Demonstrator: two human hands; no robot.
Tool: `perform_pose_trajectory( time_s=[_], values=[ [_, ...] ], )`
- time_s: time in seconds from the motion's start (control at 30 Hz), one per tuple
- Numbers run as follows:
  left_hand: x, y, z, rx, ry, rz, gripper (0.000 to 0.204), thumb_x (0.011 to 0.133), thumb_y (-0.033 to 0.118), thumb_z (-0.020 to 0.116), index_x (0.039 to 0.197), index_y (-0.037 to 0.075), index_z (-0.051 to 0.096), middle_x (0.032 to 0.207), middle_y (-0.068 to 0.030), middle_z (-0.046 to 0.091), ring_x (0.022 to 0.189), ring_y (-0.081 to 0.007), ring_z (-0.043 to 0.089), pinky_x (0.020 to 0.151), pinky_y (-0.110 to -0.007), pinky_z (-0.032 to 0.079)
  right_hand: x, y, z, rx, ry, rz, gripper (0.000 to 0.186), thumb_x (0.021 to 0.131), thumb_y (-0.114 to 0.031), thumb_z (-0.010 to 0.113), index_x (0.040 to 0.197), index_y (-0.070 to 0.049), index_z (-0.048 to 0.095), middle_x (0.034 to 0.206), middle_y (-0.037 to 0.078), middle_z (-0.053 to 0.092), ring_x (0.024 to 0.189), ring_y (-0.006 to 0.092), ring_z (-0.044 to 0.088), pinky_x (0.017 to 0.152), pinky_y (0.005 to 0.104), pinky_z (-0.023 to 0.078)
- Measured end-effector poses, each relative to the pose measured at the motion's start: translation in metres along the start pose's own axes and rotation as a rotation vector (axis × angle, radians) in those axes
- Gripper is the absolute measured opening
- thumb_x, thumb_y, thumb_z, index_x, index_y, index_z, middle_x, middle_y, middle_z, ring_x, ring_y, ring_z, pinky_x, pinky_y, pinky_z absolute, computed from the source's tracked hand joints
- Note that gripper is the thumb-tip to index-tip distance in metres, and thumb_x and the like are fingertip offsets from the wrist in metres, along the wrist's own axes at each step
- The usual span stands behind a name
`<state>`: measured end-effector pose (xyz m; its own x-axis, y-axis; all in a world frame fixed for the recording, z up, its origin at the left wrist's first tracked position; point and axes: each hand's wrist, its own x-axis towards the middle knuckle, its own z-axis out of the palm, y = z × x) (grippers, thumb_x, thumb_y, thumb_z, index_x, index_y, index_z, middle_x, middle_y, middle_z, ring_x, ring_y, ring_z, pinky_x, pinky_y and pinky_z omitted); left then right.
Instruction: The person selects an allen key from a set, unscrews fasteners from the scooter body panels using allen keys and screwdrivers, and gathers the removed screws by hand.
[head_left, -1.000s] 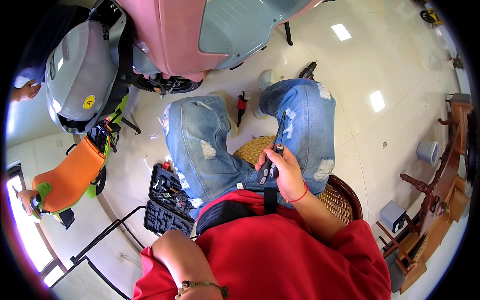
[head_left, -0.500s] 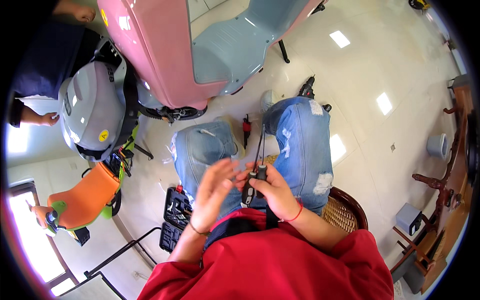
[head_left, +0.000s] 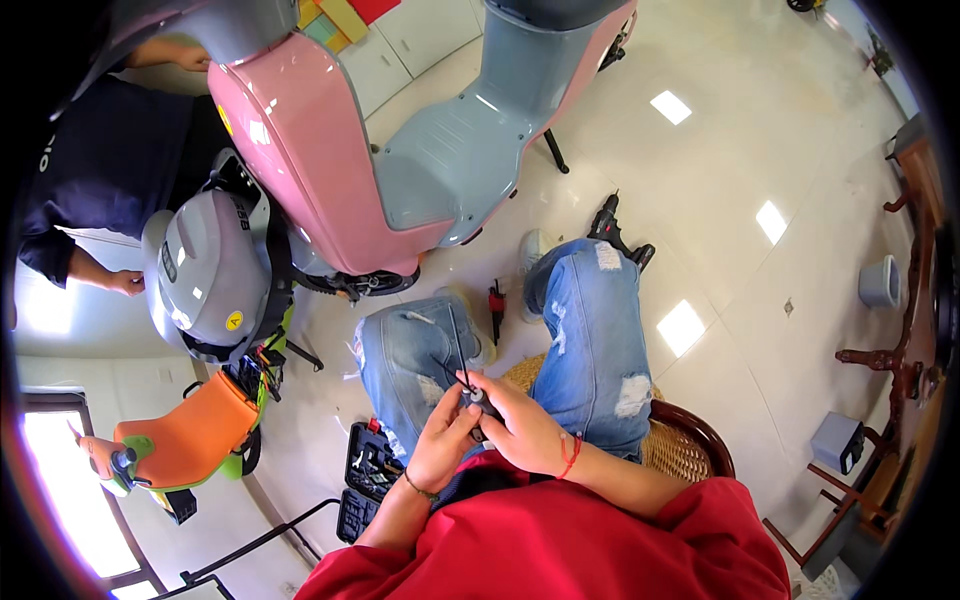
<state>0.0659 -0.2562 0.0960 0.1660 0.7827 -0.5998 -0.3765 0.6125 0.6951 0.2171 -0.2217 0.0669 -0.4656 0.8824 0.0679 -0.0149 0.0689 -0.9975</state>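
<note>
We held a small dark plug-like part with thin black wires (head_left: 468, 398) over our lap, right hand (head_left: 522, 432) clasping it, left hand (head_left: 443, 442) pinching its near end. We judged the next move needed finer fingertip alignment.

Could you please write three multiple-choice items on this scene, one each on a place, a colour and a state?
1. Where does the open tool case lie?
A. on the floor by the person's left leg
B. on the scooter's footboard
C. on the wicker chair

2. What colour is the scooter's front panel?
A. green
B. pink
C. black

3. How are the two hands?
A. resting apart on the knees
B. together on a small dark part with thin black wires
C. raised overhead

Answers: 1 A, the case sits on the tiles beside the left leg; 2 B, the panel is pink; 3 B, the left hand and right hand meet on the small dark part.
</note>
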Motion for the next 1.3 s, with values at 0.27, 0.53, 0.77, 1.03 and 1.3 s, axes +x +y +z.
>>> perform_pose_trajectory(
  time_s=[0.27, 0.53, 0.77, 1.03, 1.3],
  values=[
    [0.001, 0.014, -0.015, 0.090, 0.086, 0.098, 0.028, 0.099, 0.012, 0.047, 0.123, -0.002, 0.050, 0.098, -0.0108, 0.063, 0.076, -0.0133, 0.057, 0.065, -0.025, 0.044, 0.008, -0.007, -0.062, 0.113, 0.206, 0.367, 0.044, 0.094, -0.018, 0.059, 0.131, 0.001, 0.045, 0.091, 0.009, 0.062, 0.075, 0.0157, 0.061, 0.069, 0.0285, 0.050],
    [-0.008, 0.021, -0.059, 0.394, 0.363, 0.204, 0.012, 0.092, 0.009, 0.060, 0.100, 0.000, 0.062, 0.058, 0.0005, 0.051, 0.047, -0.0062, 0.040, 0.046, -0.022, 0.029, -0.006, 0.047, -0.127, -0.041, 0.391, 0.373, 0.036, 0.092, -0.031, 0.061, 0.106, 0.002, 0.057, 0.074, 0.010, 0.060, 0.064, 0.0182, 0.057, 0.060, 0.0320, 0.045],
    [-0.016, 0.039, -0.064, 0.612, 0.541, 0.148, 0.015, 0.093, 0.010, 0.061, 0.101, 0.000, 0.066, 0.059, -0.0028, 0.058, 0.042, -0.0053, 0.045, 0.040, -0.020, 0.029, 0.008, 0.031, -0.158, 0.143, 0.447, 0.417, 0.031, 0.093, -0.026, 0.061, 0.103, 0.003, 0.060, 0.069, 0.002, 0.060, 0.060, 0.0089, 0.053, 0.054, 0.0260, 0.041],
    [0.041, 0.067, -0.054, 1.512, 0.427, 0.586, 0.027, 0.077, -0.003, 0.067, 0.103, 0.005, 0.068, 0.098, -0.0126, 0.061, 0.082, -0.0277, 0.063, 0.071, -0.032, 0.051, 0.050, 0.075, -0.182, 0.099, 0.534, 0.408, 0.033, 0.091, -0.027, 0.062, 0.103, 0.004, 0.060, 0.072, 0.005, 0.062, 0.061, 0.0116, 0.056, 0.057, 0.0268, 0.043],
    [0.128, 0.101, -0.074, 1.881, 0.106, 0.592, 0.047, 0.059, 0.002, 0.069, 0.104, 0.012, 0.070, 0.100, -0.0056, 0.063, 0.074, -0.0217, 0.062, 0.065, -0.034, 0.050, 0.171, 0.105, -0.246, -0.336, 0.378, 0.432, 0.032, 0.086, -0.028, 0.061, 0.097, 0.003, 0.062, 0.081, 0.021, 0.066, 0.073, 0.0352, 0.064, 0.070, 0.0405, 0.050]
  ],
)
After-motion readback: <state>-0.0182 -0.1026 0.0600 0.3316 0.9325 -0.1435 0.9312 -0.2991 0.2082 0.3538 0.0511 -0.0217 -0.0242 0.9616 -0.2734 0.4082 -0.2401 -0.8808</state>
